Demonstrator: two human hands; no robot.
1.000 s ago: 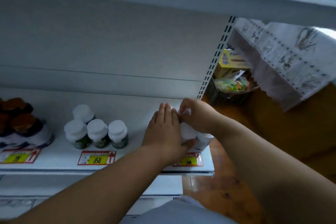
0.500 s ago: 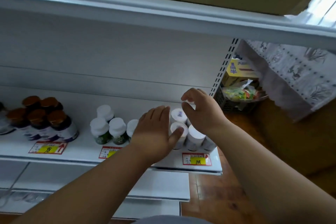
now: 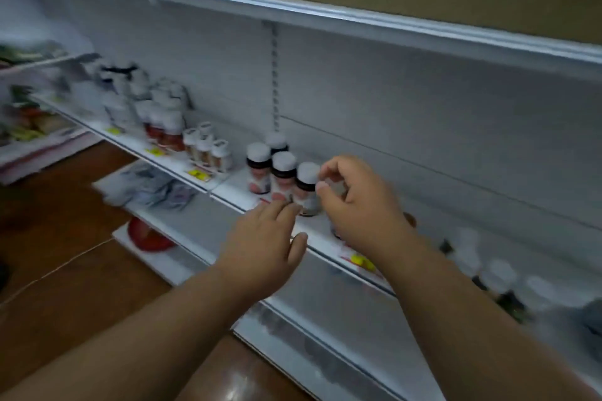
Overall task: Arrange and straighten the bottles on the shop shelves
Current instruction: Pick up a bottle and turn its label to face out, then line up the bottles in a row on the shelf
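Several dark bottles with white caps (image 3: 282,172) stand in a tight group on the white middle shelf (image 3: 319,234). My right hand (image 3: 358,202) hovers just right of the nearest bottle (image 3: 306,187), fingers curled, fingertips beside its cap, gripping nothing that I can see. My left hand (image 3: 267,241) is flat with straight fingers over the shelf's front edge, its fingertips just below that group. A brown-capped bottle (image 3: 410,220) peeks out behind my right hand. Further left stand small pale bottles (image 3: 208,148) and taller red-labelled bottles (image 3: 164,127).
Blurred white-capped bottles (image 3: 495,270) lie to the right on the same shelf. Yellow price tags (image 3: 361,260) sit on the shelf edge. A lower shelf holds crumpled packets (image 3: 153,189) and a red item (image 3: 146,236). Boxes rest on the top shelf (image 3: 293,15). The floor (image 3: 58,238) is brown wood.
The view has swung left along the shelf. Both hands left the white bottles at the shelf's right end and now sit by the dark white-capped bottles.
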